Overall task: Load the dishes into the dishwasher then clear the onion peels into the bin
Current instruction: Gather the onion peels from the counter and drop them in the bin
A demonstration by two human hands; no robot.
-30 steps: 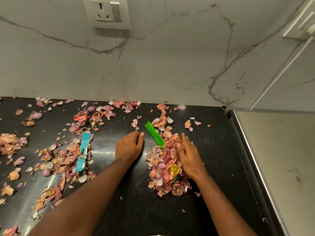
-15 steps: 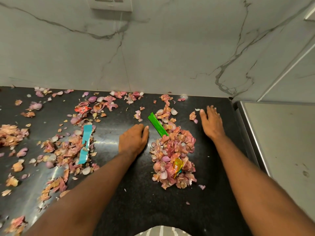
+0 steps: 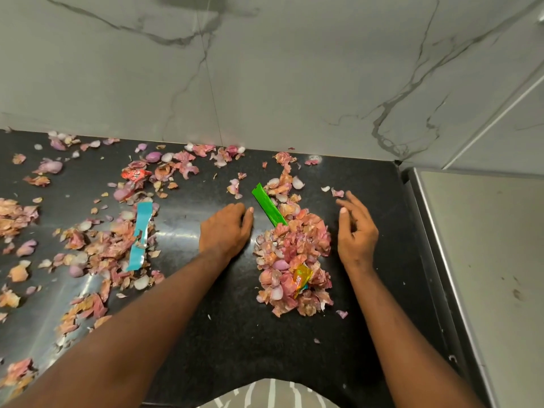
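A person's two bare forearms reach forward over a black stone counter (image 3: 182, 334) scattered with onion peels. Between the hands sits a gathered pile of peels (image 3: 294, 260) — pink, papery, curled. The left hand (image 3: 225, 231) lies palm down, flat on the counter, fingers straight and together, its thumb side just beside the pile's left edge. The right hand (image 3: 354, 231) stands on the pile's other side, near but apart from it, fingers loosely spread and relaxed, holding nothing.

A green wrapper strip (image 3: 269, 206) pokes out of the pile's far end, just beyond the left hand's fingertips, and a yellow sweet wrapper (image 3: 301, 276) is buried in the side nearer the person. Well to the left of the left hand lie many more loose peels (image 3: 97, 248), a blue wrapper strip (image 3: 140, 234) among them. To the right of the right hand is a steel surface (image 3: 485, 260).

The peels look featherlight, dry and brittle — likely to flutter off or crumble if pinched. They would probably handle best scooped from both sides, palms cupped low against the counter, pressing the heap together before lifting. No bin is in view.
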